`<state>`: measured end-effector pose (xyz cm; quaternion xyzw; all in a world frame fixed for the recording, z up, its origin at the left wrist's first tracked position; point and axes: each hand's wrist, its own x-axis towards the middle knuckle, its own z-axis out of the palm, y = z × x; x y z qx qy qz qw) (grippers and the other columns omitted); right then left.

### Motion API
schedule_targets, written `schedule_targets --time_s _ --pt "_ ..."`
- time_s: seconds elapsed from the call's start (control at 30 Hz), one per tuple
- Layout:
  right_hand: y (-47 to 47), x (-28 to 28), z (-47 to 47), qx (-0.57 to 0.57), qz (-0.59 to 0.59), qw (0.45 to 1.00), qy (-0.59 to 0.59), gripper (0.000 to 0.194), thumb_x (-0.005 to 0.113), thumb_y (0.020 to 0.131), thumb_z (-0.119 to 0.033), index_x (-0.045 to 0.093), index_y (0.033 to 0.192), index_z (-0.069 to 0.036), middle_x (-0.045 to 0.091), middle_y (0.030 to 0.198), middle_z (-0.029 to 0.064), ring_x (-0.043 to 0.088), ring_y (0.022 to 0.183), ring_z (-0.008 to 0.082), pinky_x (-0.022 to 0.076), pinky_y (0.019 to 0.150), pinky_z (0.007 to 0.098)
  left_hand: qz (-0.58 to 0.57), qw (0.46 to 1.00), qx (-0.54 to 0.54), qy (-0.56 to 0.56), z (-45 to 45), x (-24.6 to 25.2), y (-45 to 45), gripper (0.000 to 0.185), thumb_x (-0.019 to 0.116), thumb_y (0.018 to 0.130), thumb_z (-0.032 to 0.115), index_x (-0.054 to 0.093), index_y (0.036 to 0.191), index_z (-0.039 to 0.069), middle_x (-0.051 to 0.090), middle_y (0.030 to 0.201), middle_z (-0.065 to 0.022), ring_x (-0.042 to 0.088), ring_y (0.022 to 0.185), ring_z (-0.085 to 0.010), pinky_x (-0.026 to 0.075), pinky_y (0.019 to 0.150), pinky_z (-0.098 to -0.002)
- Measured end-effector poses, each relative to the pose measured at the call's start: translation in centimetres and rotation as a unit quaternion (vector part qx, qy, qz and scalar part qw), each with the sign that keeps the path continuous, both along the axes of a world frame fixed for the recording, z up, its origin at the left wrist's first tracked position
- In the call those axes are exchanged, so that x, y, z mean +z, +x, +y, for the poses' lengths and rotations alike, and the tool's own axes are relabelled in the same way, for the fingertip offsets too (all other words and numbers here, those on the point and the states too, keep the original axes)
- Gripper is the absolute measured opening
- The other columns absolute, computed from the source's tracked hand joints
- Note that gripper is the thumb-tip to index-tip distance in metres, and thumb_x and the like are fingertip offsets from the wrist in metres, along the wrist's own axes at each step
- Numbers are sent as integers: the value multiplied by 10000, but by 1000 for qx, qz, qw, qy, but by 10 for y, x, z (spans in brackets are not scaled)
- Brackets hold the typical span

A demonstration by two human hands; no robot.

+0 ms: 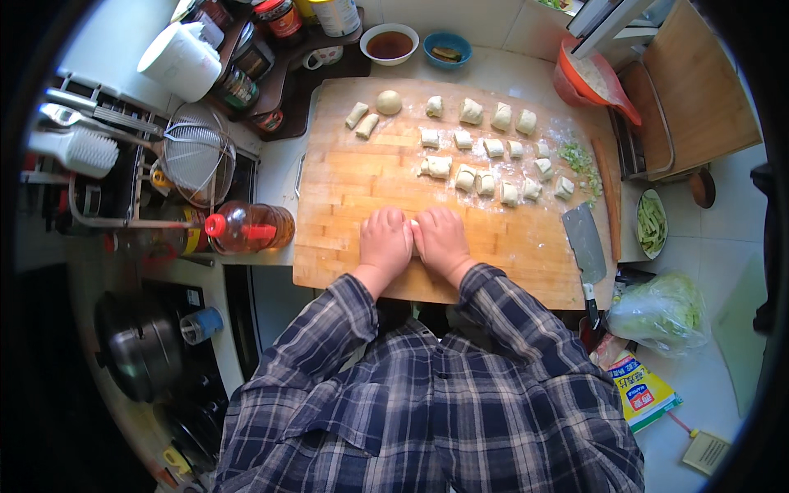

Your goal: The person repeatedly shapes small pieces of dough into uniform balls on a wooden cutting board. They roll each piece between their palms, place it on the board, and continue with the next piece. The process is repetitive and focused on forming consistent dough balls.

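Side by side at the near part of a wooden cutting board (351, 203), my left hand (385, 243) and my right hand (442, 241) press together with curled fingers. A small piece of dough (415, 229) shows between them, mostly hidden by the thumbs and fingers. Beyond the hands lie several cut dough pieces in rows, one of them a thick piece (436, 167). At the board's far left are a smooth dough ball (389, 103) and two short dough rolls, the nearer one a roll (367, 126) lying at a slant.
A cleaver (585, 243) lies at the board's right, handle over the near edge. Beside it are a rolling pin (607, 197) and chopped scallion (578, 159). An oil bottle (256, 228) stands left. Behind sit a bowl of brown liquid (389, 45) and a red flour container (588, 80).
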<state>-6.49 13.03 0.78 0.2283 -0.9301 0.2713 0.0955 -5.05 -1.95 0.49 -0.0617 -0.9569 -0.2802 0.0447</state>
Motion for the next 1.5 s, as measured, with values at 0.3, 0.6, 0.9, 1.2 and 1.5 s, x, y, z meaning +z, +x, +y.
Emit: schedule_targets --time_s 0.3,0.6,0.9,1.2,1.5 --pt "65 -1 32 1 -140 977 -164 254 632 881 -181 579 1106 -76 601 1168 143 553 1074 359 386 966 482 -30 997 10 72 25 13 80 422 505 964 246 580 1325 41 601 1248 -163 524 1180 -370 384 1036 -484" --pt "44 -16 9 -26 58 998 20 239 646 828 -307 627 1006 -150 583 1026 62 544 1033 289 388 904 479 81 994 45 -57 26 -25 65 469 587 915 253 562 1335 45 553 1258 -146 502 1188 -360 372 1045 -497" --pt "-17 -18 -7 -66 -28 997 34 187 653 844 -301 584 792 -135 604 807 73 608 806 288 474 679 435 12 995 63 -80 16 -23 -3 170 611 888 284 590 966 134 568 1028 -92 525 1011 -318 399 872 -479" --pt "-38 -21 -15 -92 -32 995 25 237 639 858 -289 599 684 -134 637 696 101 633 669 322 506 623 457 8 998 33 -52 5 -16 -34 141 593 897 269 611 897 129 587 969 -105 547 960 -329 406 841 -486" --pt "-1 0 8 3 -2 1000 -14 115 629 872 -186 590 908 -84 650 968 128 615 925 332 459 804 448 41 999 -10 28 4 -1 8 151 604 905 221 564 953 83 597 952 -127 563 952 -347 423 827 -493"
